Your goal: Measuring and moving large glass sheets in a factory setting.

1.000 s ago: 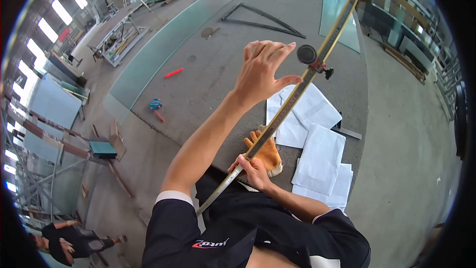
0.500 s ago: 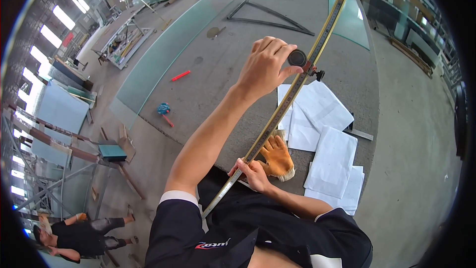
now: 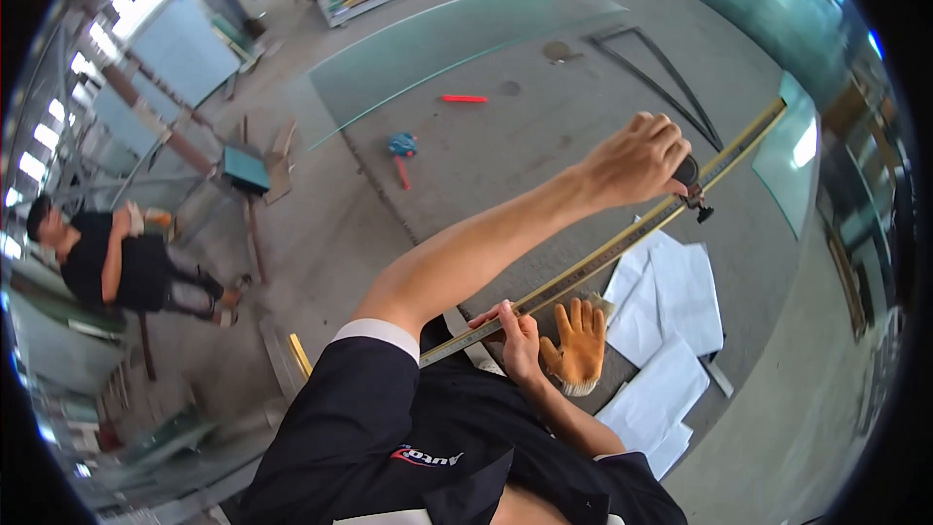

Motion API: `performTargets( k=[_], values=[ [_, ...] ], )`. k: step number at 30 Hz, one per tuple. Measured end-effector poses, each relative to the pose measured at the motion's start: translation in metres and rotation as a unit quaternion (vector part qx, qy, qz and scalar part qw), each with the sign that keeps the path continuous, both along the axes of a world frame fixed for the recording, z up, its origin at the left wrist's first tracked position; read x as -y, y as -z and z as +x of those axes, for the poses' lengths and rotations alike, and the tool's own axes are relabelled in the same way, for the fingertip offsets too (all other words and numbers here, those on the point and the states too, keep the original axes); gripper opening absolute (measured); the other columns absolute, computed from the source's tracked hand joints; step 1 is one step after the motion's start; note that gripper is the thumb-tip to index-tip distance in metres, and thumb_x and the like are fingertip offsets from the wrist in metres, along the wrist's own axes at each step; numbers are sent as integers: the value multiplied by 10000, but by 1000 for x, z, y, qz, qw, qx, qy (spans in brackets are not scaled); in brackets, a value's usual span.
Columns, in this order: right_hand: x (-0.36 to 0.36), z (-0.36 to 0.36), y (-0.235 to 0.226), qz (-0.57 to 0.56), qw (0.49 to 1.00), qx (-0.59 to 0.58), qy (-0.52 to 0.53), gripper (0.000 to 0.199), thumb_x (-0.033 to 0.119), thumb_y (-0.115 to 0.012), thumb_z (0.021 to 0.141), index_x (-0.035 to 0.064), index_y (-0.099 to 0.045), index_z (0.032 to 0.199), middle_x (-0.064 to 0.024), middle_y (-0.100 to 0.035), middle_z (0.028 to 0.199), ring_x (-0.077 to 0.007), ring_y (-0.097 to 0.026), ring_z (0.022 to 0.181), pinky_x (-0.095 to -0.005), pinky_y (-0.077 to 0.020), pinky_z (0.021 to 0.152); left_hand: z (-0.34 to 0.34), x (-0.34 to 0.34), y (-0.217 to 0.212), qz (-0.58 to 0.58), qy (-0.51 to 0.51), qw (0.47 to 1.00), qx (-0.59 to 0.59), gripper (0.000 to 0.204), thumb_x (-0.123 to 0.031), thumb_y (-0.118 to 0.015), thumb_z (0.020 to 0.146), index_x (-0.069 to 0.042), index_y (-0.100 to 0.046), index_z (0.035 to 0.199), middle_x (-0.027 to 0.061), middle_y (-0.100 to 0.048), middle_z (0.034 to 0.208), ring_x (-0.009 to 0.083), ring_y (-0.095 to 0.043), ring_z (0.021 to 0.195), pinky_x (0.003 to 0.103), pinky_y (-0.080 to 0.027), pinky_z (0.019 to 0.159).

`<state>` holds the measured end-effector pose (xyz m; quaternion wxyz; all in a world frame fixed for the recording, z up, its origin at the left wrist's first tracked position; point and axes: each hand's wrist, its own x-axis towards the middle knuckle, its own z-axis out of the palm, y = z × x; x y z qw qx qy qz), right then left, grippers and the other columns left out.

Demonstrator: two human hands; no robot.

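A long brass-edged ruler [image 3: 603, 258] with dark graduated markings slants from my body toward the far right. My left hand [image 3: 637, 160] is reached far out, its fingers closed on a round black knob [image 3: 687, 171] of the ruler's sliding block. A small black thumbscrew [image 3: 705, 215] sticks out of that block. Close to my body, my right hand [image 3: 522, 342] grips the ruler's near part between thumb and fingers. Beside that hand an orange-palmed work glove [image 3: 580, 342] lies on the table. White paper sheets [image 3: 685, 282] are spread to its right.
On the grey table [image 3: 486, 185] lie a long glass sheet [image 3: 437, 49], a dark triangular frame [image 3: 671, 78], a red marker [image 3: 465, 98] and a blue tool with a red handle [image 3: 402, 145]. Another glass piece [image 3: 792, 170] is at the right edge. A person [image 3: 112, 248] stands at left.
My view has turned, so table and person appear shifted and rotated. The ruler now slants lower across the picture, its far end farther right. Both hands keep their holds.
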<state>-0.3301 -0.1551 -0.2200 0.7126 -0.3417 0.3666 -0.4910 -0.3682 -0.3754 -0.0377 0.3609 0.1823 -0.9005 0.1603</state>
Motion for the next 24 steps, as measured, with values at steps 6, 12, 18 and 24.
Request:
performTargets(
  k=[6,12,18,24],
  values=[
    [19,43,8,12,1000,-18,-15,470,362,-399,1064,-28,-612,910,-160,-701,890,-209,-694,771,-326,-582,729,53,24,18,-1,-46,998,-34,527,-482,-673,855,2,-588,1046,95,-594,1008,243,-535,1010,404,-452,921],
    [50,111,17,29,998,-47,-14,465,387,-416,1057,-12,-608,916,-158,-706,870,-198,-691,765,-315,-578,709,153,56,30,72,-60,994,-53,747,-581,-593,873,67,-520,1236,168,-559,1146,296,-512,1095,450,-431,973],
    [105,208,31,2,994,-103,-39,440,417,-455,1039,13,-594,931,-159,-700,859,-211,-681,765,-329,-575,673,388,14,75,261,-138,942,-158,959,-645,-599,842,18,-315,1475,236,-441,1387,395,-425,1301,502,-330,1090],
    [167,338,33,4,979,-199,-51,432,437,-475,1030,38,-606,926,-112,-708,889,-159,-660,821,-303,-550,676,693,-153,214,421,-494,697,-304,408,-317,-654,917,-24,-623,1199,215,-633,1159,382,-594,1101,440,-474,942]
  ],
)
